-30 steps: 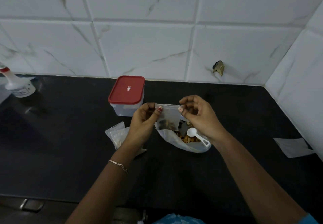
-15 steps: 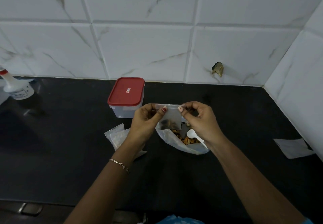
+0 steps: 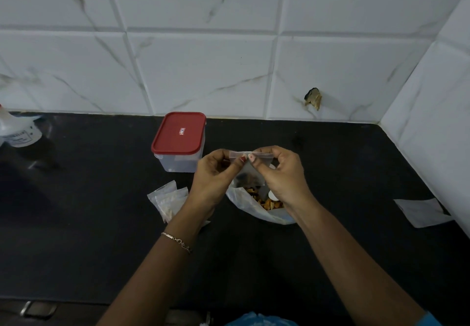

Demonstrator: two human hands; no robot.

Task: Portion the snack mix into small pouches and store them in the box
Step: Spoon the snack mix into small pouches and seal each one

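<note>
Black counter under a white tiled wall: small clear pouch, dark snack pieces at its bottom, held upright just right of the red-lidded box; open bag of snack mix also right of the box, nearer the person. Left hand and right hand each pinch the pouch's top strip, fingers curled, thumbnails nearly touching mid-strip. Half a second earlier the thumbs sat farther apart.

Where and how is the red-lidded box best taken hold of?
Take the box by its clear side walls just under the red lid, from above, likely with the left hand, which is nearer. It stands upright and closed, nothing on top, and the lid's rim seems to overhang as a stop. Right now that hand and the right hand pinch the small pouch.
</note>
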